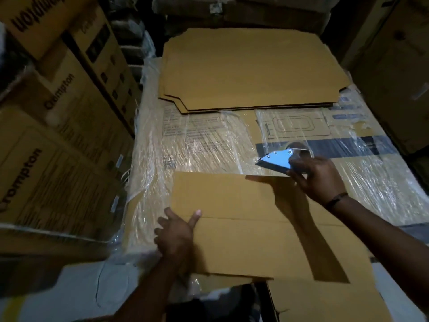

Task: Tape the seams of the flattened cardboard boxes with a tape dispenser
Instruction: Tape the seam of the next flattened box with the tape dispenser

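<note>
Now my right hand (318, 180) grips the dispenser (276, 159) just beyond the box's (232, 247) crosswise seam (267, 220), while my left hand (174, 235) pinches its left edge.

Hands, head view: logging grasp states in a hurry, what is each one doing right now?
Left hand: grips the flattened cardboard box at its left edge, thumb on top.
Right hand: grips the tape dispenser.

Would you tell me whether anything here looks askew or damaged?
The far stack of flattened boxes is slightly fanned, lower sheets poking out at its near-left corner; the plastic wrap beneath is loose and wrinkled.
</note>
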